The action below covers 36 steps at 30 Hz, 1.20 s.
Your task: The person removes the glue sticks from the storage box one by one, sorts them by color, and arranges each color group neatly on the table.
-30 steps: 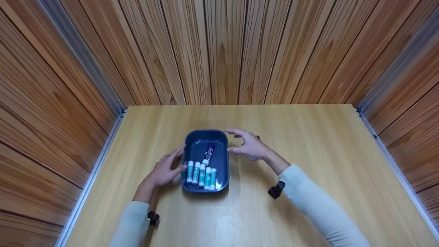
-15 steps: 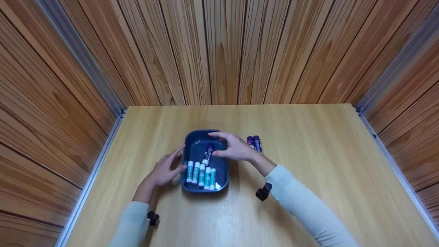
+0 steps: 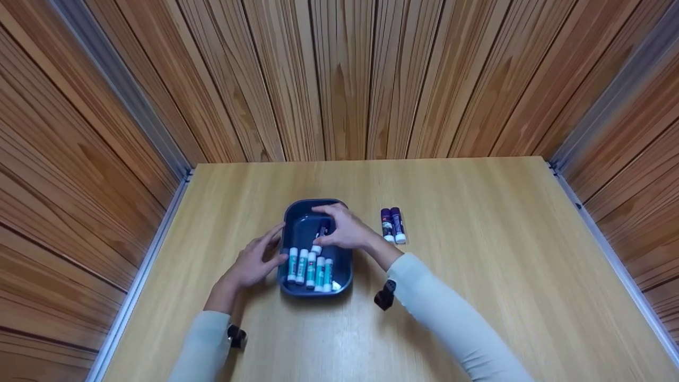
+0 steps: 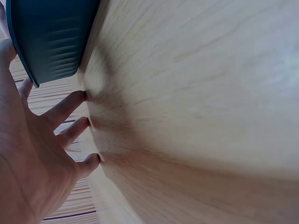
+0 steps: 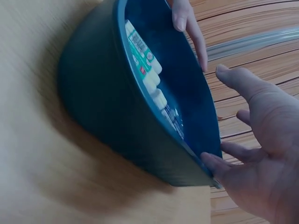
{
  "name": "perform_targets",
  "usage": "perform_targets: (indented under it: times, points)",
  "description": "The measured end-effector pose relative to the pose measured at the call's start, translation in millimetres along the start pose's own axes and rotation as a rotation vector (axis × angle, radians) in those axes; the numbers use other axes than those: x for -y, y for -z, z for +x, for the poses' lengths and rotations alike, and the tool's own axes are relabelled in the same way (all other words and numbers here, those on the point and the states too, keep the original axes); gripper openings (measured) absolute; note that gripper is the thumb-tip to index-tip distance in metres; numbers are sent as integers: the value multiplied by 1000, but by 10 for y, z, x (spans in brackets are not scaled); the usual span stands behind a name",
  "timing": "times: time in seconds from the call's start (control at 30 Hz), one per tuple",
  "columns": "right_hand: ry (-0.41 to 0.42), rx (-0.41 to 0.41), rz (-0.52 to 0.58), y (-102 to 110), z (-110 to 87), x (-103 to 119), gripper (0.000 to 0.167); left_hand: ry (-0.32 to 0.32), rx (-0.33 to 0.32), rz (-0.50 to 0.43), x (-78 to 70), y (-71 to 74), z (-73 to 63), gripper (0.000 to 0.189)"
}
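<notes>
A dark blue plastic bin (image 3: 342,276) holds several white-and-green glue sticks (image 3: 311,270) lying side by side at its near end. Behind them lies a purple glue stick (image 3: 321,232) with a white end, partly hidden by my right hand (image 3: 344,229). That hand hovers over the bin's right side, thumb and fingers spread apart around the purple stick, not closed on it. My left hand (image 3: 254,262) rests at the bin's left rim, thumb at the edge. In the left wrist view, several fingertips of the left hand (image 4: 32,154) touch the table outside the bin.
Two more purple glue sticks (image 3: 392,225) lie side by side on the wooden table (image 3: 477,239) to the right of the bin. Wood-plank walls (image 3: 350,79) with metal corner rails (image 3: 138,90) enclose the table at the back and sides.
My right hand has moved left, from beside the bin to over the purple stick inside it. The two purple sticks on the table have come into sight. My left hand stays put.
</notes>
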State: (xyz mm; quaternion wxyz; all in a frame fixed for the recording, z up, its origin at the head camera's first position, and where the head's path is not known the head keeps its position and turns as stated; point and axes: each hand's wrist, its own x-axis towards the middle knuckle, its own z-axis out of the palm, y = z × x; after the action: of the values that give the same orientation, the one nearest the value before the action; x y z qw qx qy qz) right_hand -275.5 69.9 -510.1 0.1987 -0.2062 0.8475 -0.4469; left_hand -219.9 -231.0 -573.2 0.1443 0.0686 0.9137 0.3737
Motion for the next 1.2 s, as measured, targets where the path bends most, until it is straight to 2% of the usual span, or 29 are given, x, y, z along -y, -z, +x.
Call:
perform_targets:
  times: [0.27, 0.6, 0.97, 1.2]
  points:
    - [-32, -16, -16, -175, 73, 45, 81, 7, 5, 7, 8, -2, 18, 81]
    - [-155, -27, 42, -385, 108, 58, 86, 11, 12, -1, 19, -19, 6, 82]
    - [-153, -58, 113, -479, 122, 7, 88, 8, 6, 8, 18, -21, 4, 82]
    - [-161, -93, 80, -497, 195, 7, 91, -1, 1, 27, -10, -9, 24, 82]
